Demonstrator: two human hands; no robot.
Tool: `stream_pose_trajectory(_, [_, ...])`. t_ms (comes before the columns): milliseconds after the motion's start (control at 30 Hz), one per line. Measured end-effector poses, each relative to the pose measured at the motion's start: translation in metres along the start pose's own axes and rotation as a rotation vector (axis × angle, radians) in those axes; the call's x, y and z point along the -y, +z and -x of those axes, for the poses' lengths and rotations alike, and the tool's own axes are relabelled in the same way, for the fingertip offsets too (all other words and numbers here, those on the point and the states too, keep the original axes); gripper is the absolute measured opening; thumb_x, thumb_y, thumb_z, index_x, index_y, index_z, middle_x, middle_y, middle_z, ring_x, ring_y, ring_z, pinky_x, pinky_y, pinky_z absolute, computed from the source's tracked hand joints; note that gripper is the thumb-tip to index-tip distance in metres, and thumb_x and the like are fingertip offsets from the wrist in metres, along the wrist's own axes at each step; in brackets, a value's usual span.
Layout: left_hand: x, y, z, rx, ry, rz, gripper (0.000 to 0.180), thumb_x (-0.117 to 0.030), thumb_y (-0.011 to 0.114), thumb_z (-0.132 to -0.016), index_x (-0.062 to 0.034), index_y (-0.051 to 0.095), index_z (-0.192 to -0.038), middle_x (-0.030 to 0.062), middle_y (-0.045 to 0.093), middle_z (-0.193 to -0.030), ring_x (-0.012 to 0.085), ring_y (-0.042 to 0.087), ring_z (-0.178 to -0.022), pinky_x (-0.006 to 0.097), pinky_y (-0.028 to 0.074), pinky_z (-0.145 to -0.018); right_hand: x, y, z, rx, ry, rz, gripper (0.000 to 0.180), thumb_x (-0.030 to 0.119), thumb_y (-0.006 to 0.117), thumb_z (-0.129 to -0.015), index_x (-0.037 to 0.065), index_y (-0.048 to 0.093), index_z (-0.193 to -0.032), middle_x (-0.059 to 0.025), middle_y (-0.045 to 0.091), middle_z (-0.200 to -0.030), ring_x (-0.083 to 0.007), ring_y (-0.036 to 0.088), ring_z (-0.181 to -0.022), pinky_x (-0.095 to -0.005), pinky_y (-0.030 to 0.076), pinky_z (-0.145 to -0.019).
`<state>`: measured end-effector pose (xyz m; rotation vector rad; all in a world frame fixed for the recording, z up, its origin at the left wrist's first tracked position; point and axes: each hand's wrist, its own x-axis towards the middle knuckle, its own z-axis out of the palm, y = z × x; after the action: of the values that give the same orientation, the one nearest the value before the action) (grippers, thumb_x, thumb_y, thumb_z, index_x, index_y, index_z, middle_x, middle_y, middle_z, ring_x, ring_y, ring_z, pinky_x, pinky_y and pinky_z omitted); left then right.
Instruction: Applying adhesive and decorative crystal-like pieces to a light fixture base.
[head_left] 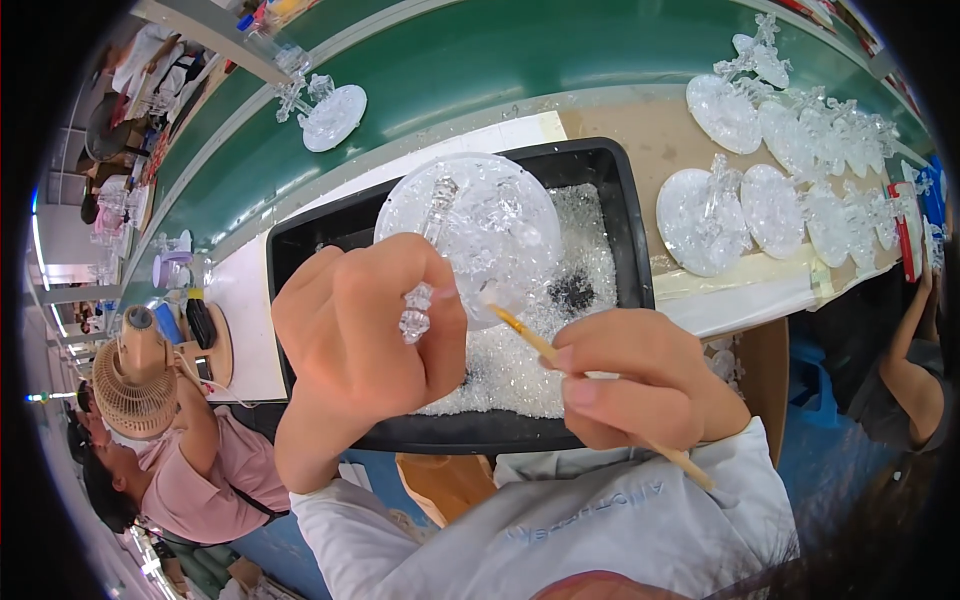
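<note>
My left hand (pixel 365 325) is closed around a clear faceted stem that belongs to a round white disc-based ornament (pixel 510 225). The disc is tilted up above a black tray (pixel 640 245), and clear knobbly pieces stand on its face. Pinched in my right hand (pixel 645 380) is a thin paintbrush (pixel 522 333) with a pale wooden handle. Its bristle tip is at the disc's lower edge; whether it touches cannot be made out. Clear glittering granules (pixel 500 385) cover much of the tray floor, with dark bare patches between.
Several similar disc ornaments (pixel 725 115) stand in rows at the right, and one more (pixel 335 118) sits at the far left. A green panel (pixel 460 65) runs behind. On the left, a person in pink (pixel 215 450) is near a fan (pixel 135 385); another person's arm (pixel 910 370) shows right.
</note>
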<state>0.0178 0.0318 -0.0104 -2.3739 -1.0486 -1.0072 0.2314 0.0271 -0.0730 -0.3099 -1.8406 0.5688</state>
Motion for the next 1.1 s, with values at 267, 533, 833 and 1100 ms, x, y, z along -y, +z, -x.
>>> stream_pose_trajectory(267, [-0.007, -0.008, 0.006, 0.098, -0.053, -0.036, 0.024, 0.003, 0.067, -0.071, 0.0003, 0.054, -0.09, 0.0064, 0.059, -0.082, 0.0177, 0.049, -0.058, 0.028, 0.038, -0.055, -0.006, 0.004, 0.002, -0.023, 0.007, -0.015, 0.044, -0.015, 0.069, -0.067, 0.002, 0.058, -0.106, -0.0185, 0.064, -0.097, -0.0274, 0.068, -0.078, -0.033, 0.057, -0.06])
stream_pose_trajectory(533, [-0.003, -0.01, 0.004, 0.19, -0.134, -0.059, 0.02, -0.003, 0.069, -0.081, 0.0014, 0.055, -0.096, 0.0099, 0.059, -0.087, 0.019, 0.056, -0.073, 0.027, 0.045, -0.068, -0.009, 0.008, -0.008, -0.143, 0.014, 0.065, 0.035, -0.01, 0.072, -0.065, -0.003, 0.062, -0.098, -0.0159, 0.061, -0.08, -0.0253, 0.063, -0.062, -0.0302, 0.051, -0.05])
stream_pose_trajectory(833, [0.009, 0.0, 0.004, 0.024, -0.027, 0.114, 0.034, 0.009, 0.066, -0.06, -0.0017, 0.054, -0.089, 0.0024, 0.06, -0.075, 0.0148, 0.04, -0.042, 0.027, 0.03, -0.044, -0.013, 0.014, -0.003, -0.285, 0.004, 0.022, 0.031, -0.01, 0.069, -0.067, -0.003, 0.064, -0.097, -0.0177, 0.063, -0.085, -0.0288, 0.064, -0.066, -0.0316, 0.054, -0.054])
stream_pose_trajectory(1100, [0.011, -0.001, 0.003, 0.072, -0.018, 0.184, 0.038, 0.008, 0.066, -0.058, -0.003, 0.052, -0.091, 0.0005, 0.059, -0.069, 0.0153, 0.044, -0.042, 0.028, 0.03, -0.043, -0.012, 0.003, -0.003, -0.048, 0.067, 0.023, 0.038, -0.016, 0.066, -0.072, 0.003, 0.057, -0.103, -0.0193, 0.064, -0.102, -0.0343, 0.068, -0.085, -0.0381, 0.058, -0.072])
